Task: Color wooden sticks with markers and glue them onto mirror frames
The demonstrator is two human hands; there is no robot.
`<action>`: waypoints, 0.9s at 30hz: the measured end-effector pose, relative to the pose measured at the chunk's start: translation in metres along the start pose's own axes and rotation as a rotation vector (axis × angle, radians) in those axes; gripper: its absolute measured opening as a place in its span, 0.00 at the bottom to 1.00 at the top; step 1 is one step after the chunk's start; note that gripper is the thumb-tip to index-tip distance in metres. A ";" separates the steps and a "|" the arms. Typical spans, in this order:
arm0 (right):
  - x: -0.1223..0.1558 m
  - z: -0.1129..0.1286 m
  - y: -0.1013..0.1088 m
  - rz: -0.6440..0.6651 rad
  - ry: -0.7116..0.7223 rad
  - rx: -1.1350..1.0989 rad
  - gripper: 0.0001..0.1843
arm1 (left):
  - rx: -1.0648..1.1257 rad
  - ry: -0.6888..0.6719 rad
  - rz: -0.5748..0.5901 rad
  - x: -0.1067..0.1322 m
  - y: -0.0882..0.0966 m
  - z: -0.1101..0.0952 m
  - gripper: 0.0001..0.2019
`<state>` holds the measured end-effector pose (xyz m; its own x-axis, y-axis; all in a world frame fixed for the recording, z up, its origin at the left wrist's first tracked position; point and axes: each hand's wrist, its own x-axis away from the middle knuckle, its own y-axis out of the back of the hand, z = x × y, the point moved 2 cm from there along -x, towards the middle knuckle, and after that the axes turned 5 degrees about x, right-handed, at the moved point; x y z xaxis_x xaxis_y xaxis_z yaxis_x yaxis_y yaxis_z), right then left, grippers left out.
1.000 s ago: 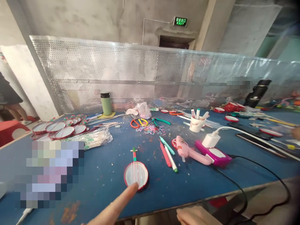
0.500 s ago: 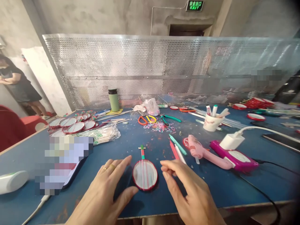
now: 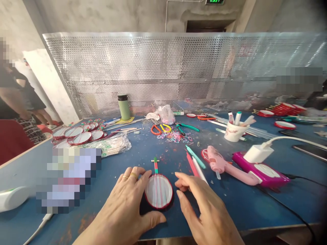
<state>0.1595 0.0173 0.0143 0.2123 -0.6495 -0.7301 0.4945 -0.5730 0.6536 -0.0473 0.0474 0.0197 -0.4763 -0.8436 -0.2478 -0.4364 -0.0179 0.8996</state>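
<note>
A small toy banjo (image 3: 158, 190) lies on the blue table (image 3: 230, 204): a red-rimmed white lid strung with rubber bands, with a red and green stick for a neck. My left hand (image 3: 125, 211) cups its left rim, fingers curled against the edge and thumb under its lower side. My right hand (image 3: 204, 212) hovers just right of it with fingers loosely spread and empty, fingertips near the right rim.
Coloured marker pens (image 3: 195, 163) and a pink glue gun (image 3: 224, 166) on a magenta stand lie to the right, with a white charger (image 3: 258, 153) and cable. Rubber bands (image 3: 175, 137), scissors, a paper cup (image 3: 233, 131), finished lids (image 3: 76, 136) and a green flask (image 3: 124, 107) sit farther back. A perforated metal screen backs the table.
Both hands have come up onto the table on either side of the lid toy. My left hand has closed in against its rim. The view has tilted down slightly.
</note>
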 end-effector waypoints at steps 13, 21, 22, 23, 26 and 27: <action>0.002 0.000 -0.006 0.116 0.093 0.152 0.29 | -0.011 -0.088 -0.087 -0.005 0.001 0.000 0.33; -0.001 -0.003 -0.005 0.066 0.142 0.129 0.25 | 0.038 -0.118 -0.143 -0.002 -0.008 0.003 0.33; -0.001 -0.004 -0.005 0.056 0.145 0.134 0.25 | 0.034 -0.115 -0.162 -0.001 -0.010 0.004 0.33; 0.000 -0.004 -0.005 0.054 0.144 0.136 0.25 | 0.032 -0.110 -0.192 0.000 -0.012 0.004 0.33; 0.000 -0.004 -0.007 0.045 0.143 0.129 0.27 | 0.008 -0.109 -0.254 0.003 -0.014 0.004 0.33; 0.000 -0.005 -0.007 0.042 0.137 0.125 0.27 | -0.013 -0.121 -0.266 0.003 -0.013 0.003 0.33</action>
<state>0.1600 0.0237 0.0085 0.3472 -0.6049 -0.7166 0.3765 -0.6100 0.6973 -0.0455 0.0464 0.0061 -0.4343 -0.7385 -0.5158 -0.5486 -0.2373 0.8017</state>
